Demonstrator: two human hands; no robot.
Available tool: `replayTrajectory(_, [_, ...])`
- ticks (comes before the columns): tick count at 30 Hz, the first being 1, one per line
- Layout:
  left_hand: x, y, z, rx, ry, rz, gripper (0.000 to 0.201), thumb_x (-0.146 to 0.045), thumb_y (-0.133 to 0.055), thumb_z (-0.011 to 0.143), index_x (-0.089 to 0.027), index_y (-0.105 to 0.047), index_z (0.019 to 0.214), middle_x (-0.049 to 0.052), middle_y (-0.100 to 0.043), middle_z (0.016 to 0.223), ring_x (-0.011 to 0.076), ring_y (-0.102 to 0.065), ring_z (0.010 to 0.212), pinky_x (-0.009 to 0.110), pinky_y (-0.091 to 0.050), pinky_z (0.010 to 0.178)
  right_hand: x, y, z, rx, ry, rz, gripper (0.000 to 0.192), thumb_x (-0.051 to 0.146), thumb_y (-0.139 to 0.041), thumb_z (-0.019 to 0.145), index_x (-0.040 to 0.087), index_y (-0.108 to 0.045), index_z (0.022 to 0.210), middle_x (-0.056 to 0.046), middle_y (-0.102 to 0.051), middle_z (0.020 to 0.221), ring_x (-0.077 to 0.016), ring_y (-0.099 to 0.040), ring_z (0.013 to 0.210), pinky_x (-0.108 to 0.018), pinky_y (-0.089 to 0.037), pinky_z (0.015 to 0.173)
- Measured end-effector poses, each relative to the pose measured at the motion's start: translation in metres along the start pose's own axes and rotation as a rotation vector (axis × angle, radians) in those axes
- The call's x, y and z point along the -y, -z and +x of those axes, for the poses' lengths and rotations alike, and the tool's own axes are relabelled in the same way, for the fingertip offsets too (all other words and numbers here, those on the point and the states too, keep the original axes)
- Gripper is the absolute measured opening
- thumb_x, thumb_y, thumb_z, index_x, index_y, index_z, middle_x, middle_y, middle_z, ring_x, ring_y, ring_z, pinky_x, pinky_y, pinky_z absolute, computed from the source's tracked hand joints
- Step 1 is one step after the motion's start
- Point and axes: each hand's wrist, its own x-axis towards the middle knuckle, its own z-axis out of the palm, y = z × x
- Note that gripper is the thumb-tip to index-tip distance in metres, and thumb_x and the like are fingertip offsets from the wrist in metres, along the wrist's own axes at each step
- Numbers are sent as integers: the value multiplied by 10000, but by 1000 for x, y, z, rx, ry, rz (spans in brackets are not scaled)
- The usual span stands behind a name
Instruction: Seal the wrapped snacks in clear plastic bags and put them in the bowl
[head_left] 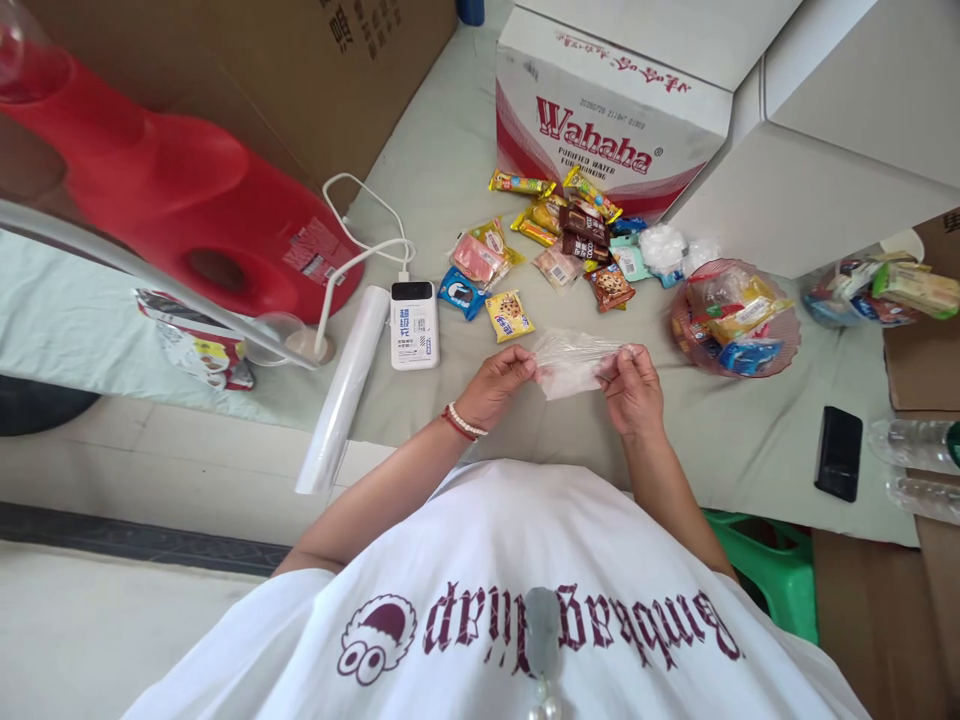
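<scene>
Both hands at table centre | left hand [495, 385] and right hand [630, 385] each pinch an end of a clear plastic bag [571, 362] | step: likely opening its mouth | next: rub layers apart | snack packets [559, 240] at 12 o'clock.

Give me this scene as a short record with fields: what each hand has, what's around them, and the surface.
left hand: pinches the left edge of a clear plastic bag
right hand: pinches the bag's right edge
bag state: stretched between both hands, looks empty
beyond the hands: loose snack packets scattered in front of a cardboard box
left of hands: power bank, roll of plastic bags
right of hands: filled bag of snacks, phone
surface: pale cloth
</scene>
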Motion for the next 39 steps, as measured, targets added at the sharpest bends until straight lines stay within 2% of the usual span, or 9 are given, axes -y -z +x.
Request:
replayTrajectory(3, [3,-3,-1,-89,-29,-13,464,-593,-837,760,-206,-591,826,-55,-539,673,99,-483,616,233,-405,606,-5,0,-1,-65,-29,-108,427,601,-752,833,274,-483,890,77,-469,674,-106,-424,524,-222,-334,450])
replayTrajectory(6, [1,0,2,-151,-68,234,442,-587,-804,794,-199,-592,776,-59,-457,632,95,-373,577,239,-304,554,-4,10,-1,-96,99,-345,376,599,-692,891,266,-519,910,67,-467,668,-116,-398,548,-246,-356,509])
replayTrajectory(10, [-5,5,2,-14,-5,458,479,-588,-768,816,-182,-567,662,-50,-437,598,102,-359,580,257,-274,573,3,19,1,-132,296,-535,353,601,-645,924,254,-595,969,26,-540,756,-157,-516,721,-273,-447,680])
replayTrajectory(14, [-1,-3,0,-43,-60,290,500,-663,-728,823,-192,-585,738,-15,-591,697,146,-563,688,279,-433,701,2,3,-5,-2,67,-118,488,709,-666,844,311,-592,1117,-18,-684,1050,-193,-645,969,-318,-532,806])
replayTrajectory(18, [7,-9,1,-113,-57,171,521,-705,-711,822,-215,-542,780,-13,-621,711,152,-602,658,289,-479,679,-14,-16,-18,212,-269,36,554,571,-893,661,272,-675,1073,-19,-715,936,-185,-655,827,-328,-547,791])
replayTrajectory(25, [11,3,-1,-305,-192,425,439,-616,-695,885,-224,-558,741,-47,-453,579,131,-423,551,268,-333,568,-12,-3,-17,93,-220,35,404,497,-907,670,242,-648,846,42,-597,743,-121,-558,656,-267,-532,638])
replayTrajectory(31, [2,11,0,-309,-209,527,375,-490,-764,857,-199,-606,681,-37,-425,589,122,-356,594,270,-259,580,2,5,-12,14,12,-430,333,526,-793,807,237,-640,870,58,-539,656,-90,-433,480,-248,-362,447])
replayTrajectory(36, [2,15,1,-213,24,266,485,-603,-806,783,-201,-553,682,-61,-363,563,82,-295,510,245,-205,475,5,10,-7,-28,9,-405,367,578,-767,813,239,-649,888,37,-597,731,-85,-407,493,-242,-316,436])
replayTrajectory(39, [1,13,2,-216,109,29,524,-630,-848,716,-207,-540,755,-68,-401,609,63,-290,500,206,-175,434,6,12,-8,155,-173,-263,495,645,-779,770,254,-691,1061,11,-695,830,-92,-440,507,-246,-350,462])
